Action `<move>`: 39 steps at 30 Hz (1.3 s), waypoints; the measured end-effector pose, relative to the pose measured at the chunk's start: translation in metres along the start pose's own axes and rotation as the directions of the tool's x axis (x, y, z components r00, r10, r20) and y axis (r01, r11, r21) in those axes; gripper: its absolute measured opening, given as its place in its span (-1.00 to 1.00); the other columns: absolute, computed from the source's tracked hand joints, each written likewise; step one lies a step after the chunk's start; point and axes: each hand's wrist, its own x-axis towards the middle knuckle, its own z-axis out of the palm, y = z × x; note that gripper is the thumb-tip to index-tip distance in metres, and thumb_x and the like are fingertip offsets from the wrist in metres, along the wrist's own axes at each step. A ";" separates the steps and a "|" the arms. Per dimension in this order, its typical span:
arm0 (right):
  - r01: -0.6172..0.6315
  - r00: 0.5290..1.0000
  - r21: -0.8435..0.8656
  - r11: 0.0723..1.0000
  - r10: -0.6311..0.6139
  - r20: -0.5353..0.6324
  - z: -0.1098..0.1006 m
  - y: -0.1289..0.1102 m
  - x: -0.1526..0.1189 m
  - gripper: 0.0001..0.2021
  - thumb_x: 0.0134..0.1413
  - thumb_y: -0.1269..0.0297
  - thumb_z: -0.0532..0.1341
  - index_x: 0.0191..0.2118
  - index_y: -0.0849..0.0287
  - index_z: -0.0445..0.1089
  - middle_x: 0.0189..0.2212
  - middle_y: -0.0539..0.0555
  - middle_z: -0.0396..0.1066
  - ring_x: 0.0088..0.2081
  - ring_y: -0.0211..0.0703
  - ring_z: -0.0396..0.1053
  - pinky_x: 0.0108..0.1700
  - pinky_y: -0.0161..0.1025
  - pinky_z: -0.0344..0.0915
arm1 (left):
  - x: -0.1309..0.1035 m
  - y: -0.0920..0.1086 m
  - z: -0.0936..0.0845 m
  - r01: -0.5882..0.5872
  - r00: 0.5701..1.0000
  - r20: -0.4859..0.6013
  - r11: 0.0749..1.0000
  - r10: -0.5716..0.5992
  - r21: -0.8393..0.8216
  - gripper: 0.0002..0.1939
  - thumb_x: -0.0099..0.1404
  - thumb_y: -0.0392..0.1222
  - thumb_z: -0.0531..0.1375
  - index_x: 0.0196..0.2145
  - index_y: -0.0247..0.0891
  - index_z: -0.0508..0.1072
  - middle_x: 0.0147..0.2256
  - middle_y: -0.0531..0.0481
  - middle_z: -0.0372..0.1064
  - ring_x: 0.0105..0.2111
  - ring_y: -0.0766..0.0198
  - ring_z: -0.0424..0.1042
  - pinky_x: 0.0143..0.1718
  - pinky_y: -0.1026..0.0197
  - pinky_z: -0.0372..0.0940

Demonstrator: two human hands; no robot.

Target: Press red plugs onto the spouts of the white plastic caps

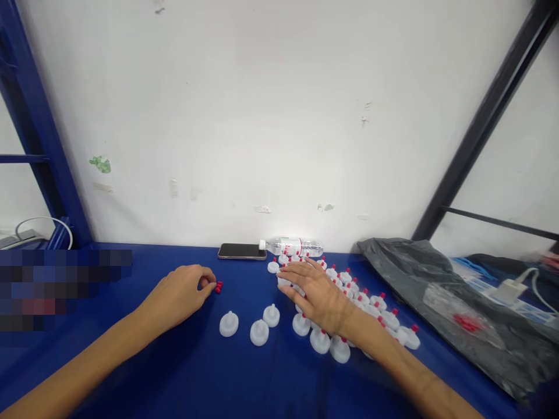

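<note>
My left hand (186,293) pinches thumb and forefinger together at a little group of small red caps (219,285); one red cap is at the fingertips. Three white funnel-shaped nozzle lids (229,324) without red tips stand upright between my hands. My right hand (315,291) reaches over a cluster of similar white lids (320,341), most with red caps on their spouts. Between its thumb and fingers is a white lid (283,281), partly hidden by the fingers. The hand and forearm cover part of the cluster.
A phone (242,251) and a clear water bottle (290,246) lie at the back by the wall. On the right, a dark grey plastic sheet (406,291) carries a clear bag of red caps (467,322). A white plug (510,289) with a cable is beyond.
</note>
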 end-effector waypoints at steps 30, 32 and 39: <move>0.240 0.938 0.164 0.957 -0.185 -0.293 -0.011 -0.059 -0.002 -0.64 0.32 0.16 0.24 0.14 0.20 0.35 -0.11 0.14 0.57 -0.12 -0.07 0.51 -0.01 -0.08 0.46 | -0.033 0.051 0.021 -0.498 0.867 -0.061 0.864 0.494 -0.070 -0.77 0.53 -0.15 -0.08 -0.31 -0.14 0.24 -0.44 0.12 0.32 -0.54 0.28 0.26 -0.44 0.18 0.04; 0.252 0.931 0.165 0.954 -0.193 -0.311 -0.010 -0.059 -0.002 -0.66 0.31 0.17 0.25 0.11 0.22 0.38 -0.15 0.12 0.58 -0.16 -0.08 0.51 -0.05 -0.10 0.45 | -0.033 0.050 0.022 -0.499 0.866 -0.027 0.862 0.499 -0.085 -0.75 0.54 -0.14 -0.08 -0.33 -0.13 0.23 -0.45 0.13 0.30 -0.54 0.28 0.24 -0.45 0.18 0.02; 0.201 0.936 0.076 0.977 -0.168 -0.311 -0.017 -0.063 0.005 -0.75 0.31 0.16 0.27 0.02 0.14 0.43 -0.20 0.04 0.61 -0.21 -0.15 0.51 0.04 -0.06 0.30 | -0.031 0.058 0.028 -0.294 0.953 -0.030 0.890 0.303 -0.348 -0.60 0.54 0.00 -0.12 -0.46 -0.15 0.17 -0.51 0.15 0.20 -0.49 0.27 0.19 -0.37 0.20 0.08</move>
